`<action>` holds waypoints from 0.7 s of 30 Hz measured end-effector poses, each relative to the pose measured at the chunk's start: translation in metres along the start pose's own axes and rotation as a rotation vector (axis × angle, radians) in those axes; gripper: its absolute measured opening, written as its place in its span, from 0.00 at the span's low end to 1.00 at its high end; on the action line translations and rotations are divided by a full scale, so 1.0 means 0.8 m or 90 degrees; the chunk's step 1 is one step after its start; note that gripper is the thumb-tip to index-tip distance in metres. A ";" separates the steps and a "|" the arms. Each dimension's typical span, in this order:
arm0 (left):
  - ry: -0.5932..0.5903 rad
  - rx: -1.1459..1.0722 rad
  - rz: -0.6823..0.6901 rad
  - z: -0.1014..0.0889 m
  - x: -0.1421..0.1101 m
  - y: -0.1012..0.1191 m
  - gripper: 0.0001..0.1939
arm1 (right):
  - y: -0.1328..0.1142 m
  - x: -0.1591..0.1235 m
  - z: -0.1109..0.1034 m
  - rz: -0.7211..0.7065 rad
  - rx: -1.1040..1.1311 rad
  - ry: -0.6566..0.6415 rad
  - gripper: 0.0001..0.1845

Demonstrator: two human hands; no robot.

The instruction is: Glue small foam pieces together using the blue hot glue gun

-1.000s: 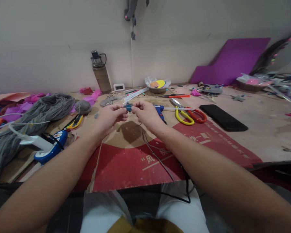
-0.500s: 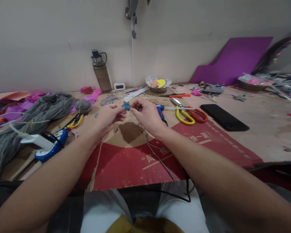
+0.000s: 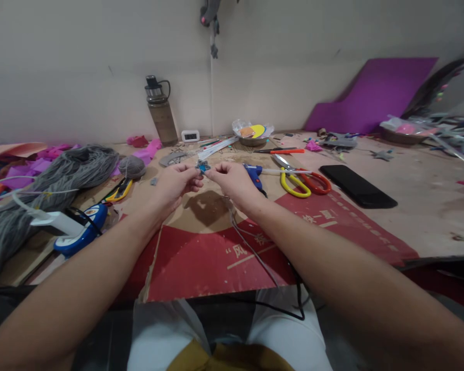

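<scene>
Both my hands meet above the cardboard sheet (image 3: 216, 252) and pinch a small blue and grey craft piece (image 3: 203, 166) between their fingertips. My left hand (image 3: 176, 184) grips it from the left, fingers curled. My right hand (image 3: 234, 181) grips it from the right, thumb and forefinger pressed together. A thin grey strand (image 3: 251, 247) trails from under my right wrist down toward my lap. The piece is too small to make out in detail.
A blue glue gun (image 3: 254, 175), yellow and red scissors (image 3: 299, 181) and a black phone (image 3: 357, 186) lie right of my hands. Grey yarn (image 3: 58, 178), a yarn ball (image 3: 132, 166) and a blue-white device (image 3: 81, 229) lie left. A bottle (image 3: 161, 114) stands at the wall.
My hands have stayed together on the small piece, with the fingers shifting slightly on it. The view has tilted a little.
</scene>
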State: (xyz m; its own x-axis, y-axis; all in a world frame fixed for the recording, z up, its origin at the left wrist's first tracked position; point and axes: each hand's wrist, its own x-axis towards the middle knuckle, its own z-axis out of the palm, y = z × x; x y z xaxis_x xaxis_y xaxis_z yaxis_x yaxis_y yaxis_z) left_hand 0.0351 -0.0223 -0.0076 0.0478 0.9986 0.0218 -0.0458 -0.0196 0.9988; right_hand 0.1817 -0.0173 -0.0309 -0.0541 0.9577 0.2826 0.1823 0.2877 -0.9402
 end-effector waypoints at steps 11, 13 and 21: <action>-0.020 0.005 0.049 0.004 -0.001 -0.003 0.03 | 0.001 0.000 -0.001 0.101 0.098 -0.028 0.14; -0.027 0.009 0.053 0.004 0.000 -0.004 0.03 | -0.001 -0.001 -0.001 0.115 0.113 -0.033 0.13; -0.066 -0.005 0.020 0.007 -0.003 -0.002 0.05 | 0.003 0.001 0.000 0.114 0.088 -0.020 0.13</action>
State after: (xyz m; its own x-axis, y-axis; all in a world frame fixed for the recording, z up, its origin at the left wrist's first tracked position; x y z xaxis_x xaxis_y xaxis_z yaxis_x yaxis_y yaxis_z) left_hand 0.0410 -0.0248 -0.0090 0.1486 0.9872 0.0586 -0.0573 -0.0506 0.9971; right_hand 0.1825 -0.0154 -0.0330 -0.0640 0.9925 0.1043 0.0553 0.1079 -0.9926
